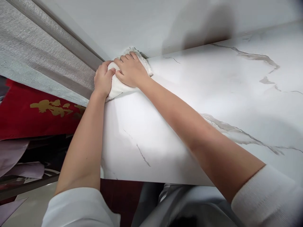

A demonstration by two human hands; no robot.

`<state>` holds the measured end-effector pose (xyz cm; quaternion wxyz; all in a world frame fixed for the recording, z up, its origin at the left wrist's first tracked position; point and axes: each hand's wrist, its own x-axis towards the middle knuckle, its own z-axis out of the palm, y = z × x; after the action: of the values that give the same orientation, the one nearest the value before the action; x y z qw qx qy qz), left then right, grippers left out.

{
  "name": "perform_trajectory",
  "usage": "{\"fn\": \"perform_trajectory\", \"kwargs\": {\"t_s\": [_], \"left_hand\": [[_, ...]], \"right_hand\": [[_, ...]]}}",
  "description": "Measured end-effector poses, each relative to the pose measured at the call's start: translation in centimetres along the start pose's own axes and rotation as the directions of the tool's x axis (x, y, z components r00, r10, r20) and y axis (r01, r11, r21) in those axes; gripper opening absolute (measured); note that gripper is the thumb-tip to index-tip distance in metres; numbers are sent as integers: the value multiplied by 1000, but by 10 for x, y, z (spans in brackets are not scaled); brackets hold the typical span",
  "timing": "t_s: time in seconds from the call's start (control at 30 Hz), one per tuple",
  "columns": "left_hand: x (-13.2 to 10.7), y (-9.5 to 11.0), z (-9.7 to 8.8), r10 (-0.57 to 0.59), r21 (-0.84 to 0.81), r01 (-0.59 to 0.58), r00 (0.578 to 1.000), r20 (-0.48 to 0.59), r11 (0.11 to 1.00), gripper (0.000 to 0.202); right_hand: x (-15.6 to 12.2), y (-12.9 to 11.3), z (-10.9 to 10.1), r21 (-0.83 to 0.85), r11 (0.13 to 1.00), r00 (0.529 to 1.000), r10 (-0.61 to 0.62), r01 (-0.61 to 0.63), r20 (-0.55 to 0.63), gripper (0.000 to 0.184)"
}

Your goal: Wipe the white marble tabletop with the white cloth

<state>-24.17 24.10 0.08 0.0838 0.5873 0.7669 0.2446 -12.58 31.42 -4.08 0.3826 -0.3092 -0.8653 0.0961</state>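
Note:
A white, fluffy cloth (120, 86) lies bunched in the far left corner of a white marble-patterned tabletop (146, 132), against the wall. My left hand (103, 78) grips its left side, thumb on top and fingers around the outer edge. On the upper part of the cloth rests my right hand (131, 69), its fingers bent over the folds and its thumb pointing left. The two hands are close together, with the left thumb near the right one. Beneath the hands, part of the cloth is hidden.
A pale wall (146, 25) runs along the tabletop's far edge. To the left hangs a grey curtain (52, 50), close to my left hand. Below it is a red cloth with gold marks (16, 110), with pale lilac pieces (14, 154) lower down.

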Motion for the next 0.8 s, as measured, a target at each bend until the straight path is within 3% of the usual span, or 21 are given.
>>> {"fn": "perform_trajectory", "kwargs": {"t_s": [0.13,0.27,0.4,0.6,0.8], "left_hand": [[-17,9,3,62,5,-62,998,0,998,36],[-45,19,6,136,-24,-136,991,7,990,40],[-83,27,8,205,-42,-205,979,-17,978,36],[-176,57,4,254,18,-254,967,10,967,42],[-274,96,0,198,71,-202,979,50,977,46]], "right_hand": [[-28,-14,-30,-67,998,999,-6,9,53,89],[-66,-43,-70,-256,965,980,108,-62,169,55],[-104,-68,-100,-281,957,964,139,-71,228,50],[-177,-94,-143,-240,970,966,33,31,258,53],[-248,-119,-188,-171,974,964,-106,150,246,49]]}}
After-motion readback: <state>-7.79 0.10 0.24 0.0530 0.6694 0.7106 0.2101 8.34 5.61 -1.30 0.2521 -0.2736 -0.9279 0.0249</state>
